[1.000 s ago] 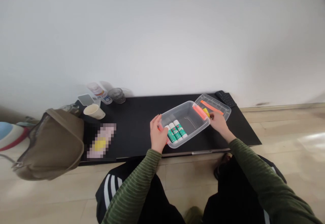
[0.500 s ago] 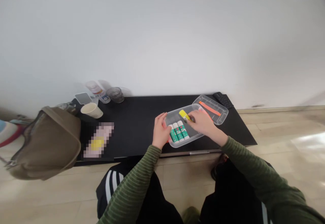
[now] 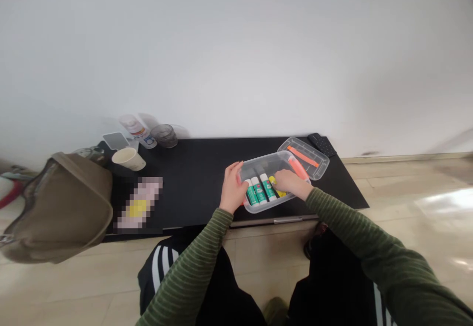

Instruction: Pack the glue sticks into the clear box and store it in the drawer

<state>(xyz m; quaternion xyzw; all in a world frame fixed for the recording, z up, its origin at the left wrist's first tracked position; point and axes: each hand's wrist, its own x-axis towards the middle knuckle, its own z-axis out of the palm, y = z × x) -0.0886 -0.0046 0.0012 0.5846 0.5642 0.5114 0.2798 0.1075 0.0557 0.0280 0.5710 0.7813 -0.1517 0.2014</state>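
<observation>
A clear plastic box (image 3: 258,164) with orange end clips sits on the black table. My left hand (image 3: 232,188) grips its left end, thumb over the rim. Inside, three green glue sticks (image 3: 260,191) with white caps lie side by side. My right hand (image 3: 291,183) reaches into the right part of the box, fingers closed around a yellow stick (image 3: 281,194) that lies to the right of the green ones. The fingers cover much of it, and it looks like another glue stick.
Behind the box lies its clear lid (image 3: 321,162) with an orange strip, near a black keypad-like object (image 3: 321,144). Leftward on the table (image 3: 199,183) are a paper cup (image 3: 129,159), a dark glass (image 3: 164,136), a spray can (image 3: 137,131), a blurred packet (image 3: 139,202) and a brown bag (image 3: 70,207).
My right hand has lowered the yellow stick from above the box to the right side inside it. The rightmost green glue stick has shifted slightly. My left hand stays on the box.
</observation>
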